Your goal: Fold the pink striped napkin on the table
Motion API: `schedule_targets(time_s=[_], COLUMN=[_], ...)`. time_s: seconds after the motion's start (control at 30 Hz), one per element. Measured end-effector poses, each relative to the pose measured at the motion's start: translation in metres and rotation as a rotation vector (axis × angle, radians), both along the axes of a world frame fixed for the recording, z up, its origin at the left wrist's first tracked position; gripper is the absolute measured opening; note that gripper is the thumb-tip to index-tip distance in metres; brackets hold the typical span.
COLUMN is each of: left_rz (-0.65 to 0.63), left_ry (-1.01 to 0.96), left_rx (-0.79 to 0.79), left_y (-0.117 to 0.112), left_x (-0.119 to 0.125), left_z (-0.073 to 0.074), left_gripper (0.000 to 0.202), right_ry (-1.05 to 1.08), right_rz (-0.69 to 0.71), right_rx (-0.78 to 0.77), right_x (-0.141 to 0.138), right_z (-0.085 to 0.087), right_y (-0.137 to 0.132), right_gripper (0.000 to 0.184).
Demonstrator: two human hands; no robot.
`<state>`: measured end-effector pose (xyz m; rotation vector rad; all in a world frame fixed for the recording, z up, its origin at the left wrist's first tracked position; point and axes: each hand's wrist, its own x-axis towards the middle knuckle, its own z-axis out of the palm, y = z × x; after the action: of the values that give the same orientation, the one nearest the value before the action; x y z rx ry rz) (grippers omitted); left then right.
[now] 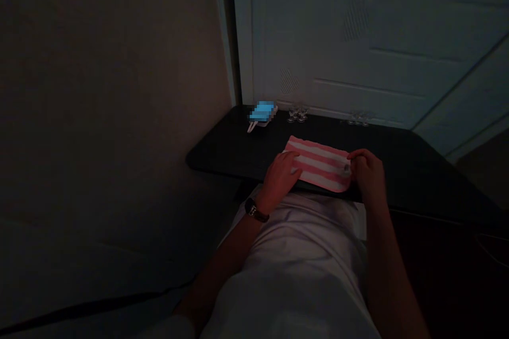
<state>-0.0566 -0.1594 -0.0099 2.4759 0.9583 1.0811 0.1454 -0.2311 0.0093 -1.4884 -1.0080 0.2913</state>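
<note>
A pink-and-white striped cloth [318, 161] lies flat near the front edge of the dark table. My left hand [280, 175] rests over its left side, thumb and fingers apart on the fabric. At the opposite side, my right hand [366, 169] has its fingers closed in a pinch on the cloth's right edge. A small dark spot shows on the cloth beside those fingers; I cannot make out what it is. A dark watch is on my left wrist.
The black table [222, 153] has angled corners. A lit, blurred phone [262, 112] with a white cable stands at the back left. Small clear glass-like pieces [297, 114] sit at the back, with more [359, 118] to the right. A pale panelled wall [302, 21] rises behind.
</note>
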Motion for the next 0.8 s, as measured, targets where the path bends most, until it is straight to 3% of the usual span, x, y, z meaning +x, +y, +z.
schedule_targets(time_s=[0.13,0.27,0.33,0.47,0.53,0.63,0.73,0.8], left_rz=[0.003,0.000,-0.009,-0.032,-0.040,-0.078,-0.189,-0.237], left_ry=[0.009,0.013,0.008,0.029,0.035,0.031,0.050,0.068], left_rx=[0.009,0.017,0.023,0.017,0.022,0.046,0.055,0.041], left_y=[0.001,0.002,0.003,0.004,0.004,0.003,0.001,0.001], left_x=[0.000,-0.001,-0.001,-0.002,-0.002,-0.004,-0.005,-0.005], left_z=[0.000,0.001,0.000,0.000,0.000,0.003,0.007,0.008], left_gripper=[0.036,0.035,0.034,0.030,0.028,0.032,0.044,0.042], right_ry=[0.156,0.207,0.146,0.069,0.094,0.133,0.166,0.172], right_rz=[0.144,0.332,0.309,0.088,0.067,0.169,0.351,0.446], right_rx=[0.029,-0.057,-0.083,-0.051,-0.038,-0.005,-0.003,-0.016], right_x=[-0.016,-0.029,-0.021,0.011,0.019,0.009,-0.017,-0.031], right_z=[0.003,0.001,0.000,-0.004,-0.006,-0.005,-0.002,0.000], right_y=[0.003,0.011,0.011,0.002,-0.003,-0.003,0.006,0.012], right_gripper=[0.014,0.014,0.016,0.017,0.016,0.015,0.017,0.018])
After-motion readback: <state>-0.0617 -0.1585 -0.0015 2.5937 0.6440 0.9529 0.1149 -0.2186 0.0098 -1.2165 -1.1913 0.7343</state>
